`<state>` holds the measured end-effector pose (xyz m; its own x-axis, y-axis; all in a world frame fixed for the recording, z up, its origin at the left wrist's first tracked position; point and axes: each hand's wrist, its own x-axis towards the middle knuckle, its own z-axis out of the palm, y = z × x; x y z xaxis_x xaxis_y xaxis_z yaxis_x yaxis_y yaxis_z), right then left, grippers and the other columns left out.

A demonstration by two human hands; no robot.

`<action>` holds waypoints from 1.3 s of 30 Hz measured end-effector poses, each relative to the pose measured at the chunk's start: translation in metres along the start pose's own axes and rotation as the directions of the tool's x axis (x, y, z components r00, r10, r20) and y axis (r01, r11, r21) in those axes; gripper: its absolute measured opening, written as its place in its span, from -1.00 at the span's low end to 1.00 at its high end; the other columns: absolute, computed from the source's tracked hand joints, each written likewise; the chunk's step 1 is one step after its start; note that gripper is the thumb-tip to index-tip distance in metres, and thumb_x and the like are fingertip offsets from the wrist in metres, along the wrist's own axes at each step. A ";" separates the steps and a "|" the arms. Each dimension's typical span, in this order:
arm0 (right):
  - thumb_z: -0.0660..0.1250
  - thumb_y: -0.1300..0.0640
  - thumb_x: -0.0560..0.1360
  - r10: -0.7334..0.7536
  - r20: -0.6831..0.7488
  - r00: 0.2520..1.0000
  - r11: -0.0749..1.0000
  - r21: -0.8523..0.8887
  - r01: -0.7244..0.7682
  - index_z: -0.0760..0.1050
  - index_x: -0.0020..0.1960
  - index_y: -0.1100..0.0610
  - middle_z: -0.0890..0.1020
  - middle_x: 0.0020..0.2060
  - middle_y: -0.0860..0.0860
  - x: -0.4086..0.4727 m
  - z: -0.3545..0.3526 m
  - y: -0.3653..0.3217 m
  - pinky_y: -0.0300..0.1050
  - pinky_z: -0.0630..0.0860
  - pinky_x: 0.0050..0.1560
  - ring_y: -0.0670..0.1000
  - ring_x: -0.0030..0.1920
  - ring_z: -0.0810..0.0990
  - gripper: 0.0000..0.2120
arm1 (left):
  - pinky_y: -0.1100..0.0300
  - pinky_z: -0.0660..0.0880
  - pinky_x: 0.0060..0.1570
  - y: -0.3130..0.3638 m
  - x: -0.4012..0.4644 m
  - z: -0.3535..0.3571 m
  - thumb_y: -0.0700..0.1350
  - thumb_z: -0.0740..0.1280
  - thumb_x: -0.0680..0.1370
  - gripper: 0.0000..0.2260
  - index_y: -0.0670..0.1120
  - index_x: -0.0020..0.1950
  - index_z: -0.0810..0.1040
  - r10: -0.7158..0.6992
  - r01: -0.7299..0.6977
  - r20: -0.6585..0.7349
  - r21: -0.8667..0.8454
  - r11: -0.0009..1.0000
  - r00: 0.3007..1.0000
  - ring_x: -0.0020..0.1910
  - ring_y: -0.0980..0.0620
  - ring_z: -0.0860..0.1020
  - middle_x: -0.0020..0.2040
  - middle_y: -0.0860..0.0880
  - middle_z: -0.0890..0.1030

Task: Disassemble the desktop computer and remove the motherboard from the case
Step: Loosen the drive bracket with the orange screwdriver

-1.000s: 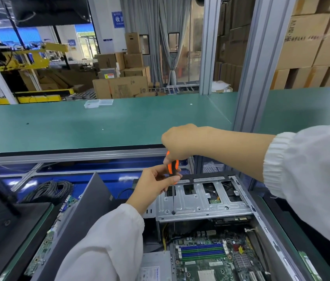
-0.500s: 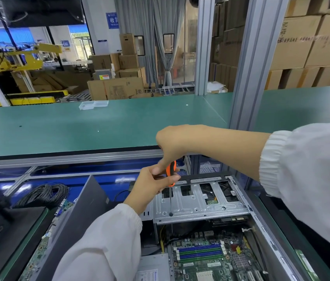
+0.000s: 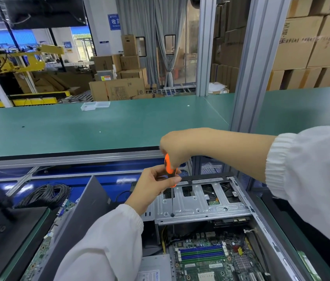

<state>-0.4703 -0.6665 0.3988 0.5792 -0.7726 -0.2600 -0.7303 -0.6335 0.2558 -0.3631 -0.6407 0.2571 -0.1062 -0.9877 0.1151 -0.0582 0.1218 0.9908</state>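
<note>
So the open computer case (image 3: 247, 201) is laid flat, motherboard (image 3: 210, 258) still seated at its near end. A drive cage (image 3: 198, 205) is being unscrewed: right hand (image 3: 177, 148) clamped on the orange screwdriver (image 3: 169, 169), left hand (image 3: 154, 185) pinching it near the shaft, probably for steadiness.

Your screwdriver (image 3: 169, 169) has an orange handle with black patches and a dark shaft. Your sleeves (image 3: 107, 246) are white with ribbed cuffs. The drive cage (image 3: 198, 205) is bare silver metal with stamped slots. The motherboard (image 3: 217, 262) is green, carrying alternating blue and green memory slots (image 3: 201, 253) and a yellow tag. The upper worktop (image 3: 99, 126) is plain teal green with a grey metal edge. The coiled cable (image 3: 46, 194) at the left edge is black.
</note>
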 end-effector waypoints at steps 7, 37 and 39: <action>0.25 -0.18 0.53 0.019 -0.132 0.991 0.998 -0.051 -0.026 0.38 -0.27 0.13 0.42 -0.37 -0.01 0.000 0.002 0.001 -0.18 0.26 -0.44 0.07 -0.27 0.45 -0.60 | 0.42 0.38 -0.40 0.000 -0.001 0.000 -0.19 0.48 0.45 -0.86 0.02 -0.05 0.68 -0.002 0.002 -0.003 -0.002 1.000 1.000 -0.27 0.00 0.47 -0.06 -0.17 0.68; 0.36 0.01 0.48 -0.050 0.033 0.998 0.999 -0.006 0.050 0.53 0.01 0.17 0.60 -0.14 0.04 0.001 0.000 -0.003 -0.19 0.31 -0.40 0.06 -0.17 0.49 -0.77 | 0.46 0.46 -0.27 0.002 -0.001 -0.004 -0.23 0.47 0.46 -0.88 -0.08 -0.04 0.67 0.025 -0.026 0.039 0.027 0.999 0.999 -0.21 0.23 0.61 -0.12 0.05 0.70; 0.36 -0.11 0.46 -0.043 0.031 0.999 0.998 0.043 0.041 0.54 -0.05 0.14 0.60 -0.16 0.04 0.001 -0.002 -0.002 -0.18 0.33 -0.37 0.06 -0.18 0.52 -0.69 | 0.44 0.48 -0.23 0.003 -0.001 -0.004 -0.23 0.46 0.46 -0.87 -0.06 -0.02 0.65 0.036 -0.038 0.054 0.039 0.999 0.998 -0.19 0.22 0.61 -0.13 0.07 0.69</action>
<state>-0.4669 -0.6660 0.4000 0.5985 -0.7432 -0.2991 -0.7205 -0.6626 0.2047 -0.3595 -0.6397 0.2603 -0.1612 -0.9760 0.1464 -0.0925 0.1626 0.9823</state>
